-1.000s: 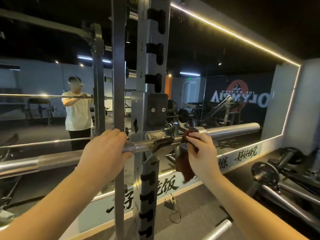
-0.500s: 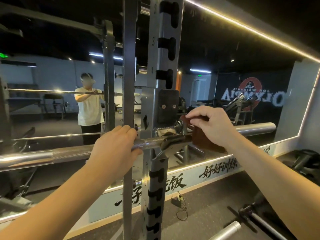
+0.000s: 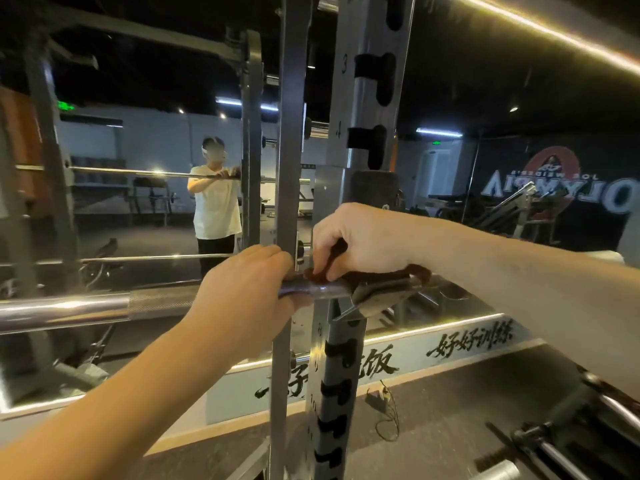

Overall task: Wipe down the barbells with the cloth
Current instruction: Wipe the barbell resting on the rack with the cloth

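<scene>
The barbell (image 3: pixel 69 308) runs across from the left to a hook on the rack upright (image 3: pixel 346 375). The left hand (image 3: pixel 242 299) curls over the bar; just right of it, touching, the right hand (image 3: pixel 360 240) pinches the brown cloth (image 3: pixel 415 271) onto the bar

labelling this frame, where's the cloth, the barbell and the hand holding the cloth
cloth (image 3: pixel 417 271): head view, brown end sticking out beside the wrist
barbell (image 3: pixel 69 308): head view, smooth shaft left of the knurling
right hand (image 3: pixel 367 237): head view, back of the hand gripping the cloth
</scene>
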Demonstrator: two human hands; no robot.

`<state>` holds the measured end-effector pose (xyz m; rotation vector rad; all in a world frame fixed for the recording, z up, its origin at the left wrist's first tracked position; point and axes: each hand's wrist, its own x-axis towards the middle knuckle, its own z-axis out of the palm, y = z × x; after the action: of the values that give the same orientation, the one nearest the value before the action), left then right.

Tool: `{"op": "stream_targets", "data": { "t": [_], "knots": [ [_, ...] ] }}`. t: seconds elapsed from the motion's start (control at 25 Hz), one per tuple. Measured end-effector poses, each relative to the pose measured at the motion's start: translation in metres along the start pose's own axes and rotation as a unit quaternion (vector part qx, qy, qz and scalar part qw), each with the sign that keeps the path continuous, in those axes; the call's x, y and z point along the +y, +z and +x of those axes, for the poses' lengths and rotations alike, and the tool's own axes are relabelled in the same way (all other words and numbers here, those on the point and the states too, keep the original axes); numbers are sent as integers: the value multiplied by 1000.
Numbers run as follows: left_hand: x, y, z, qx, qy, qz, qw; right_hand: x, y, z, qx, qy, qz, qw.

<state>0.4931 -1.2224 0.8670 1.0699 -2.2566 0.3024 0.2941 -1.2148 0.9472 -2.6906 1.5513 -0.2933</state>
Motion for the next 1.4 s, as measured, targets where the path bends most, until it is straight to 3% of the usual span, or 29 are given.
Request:
{"op": "stream_targets", "data": {
  "t": [0.36,0.6,0.76,1.08,1.2,1.32,1.4],
  "knots": [
    [-1,3,0,-7,2,-2,1000,30,-17,-27,-50,46,-29,997],
    [6,-2,7,-17,-15,18,1000,14,-5,0,-30,-18,-5,999],
    [5,1,4,-18,-9,-13,1000,47,-18,-31,-59,54,-15,997],
    [18,2,3,-26,-6,31,999,81,-28,-86,-22,181,-65,981],
    [21,6,4,-23,-13,37,999,81,-14,-101,37,198,-102,974],
    [21,7,3,-18,-15,35,999,77,15,-118,192,180,-76,962],
    [20,8,2,-16,-11,39,999,74,33,-129,244,185,-94,947]
  ]
}}
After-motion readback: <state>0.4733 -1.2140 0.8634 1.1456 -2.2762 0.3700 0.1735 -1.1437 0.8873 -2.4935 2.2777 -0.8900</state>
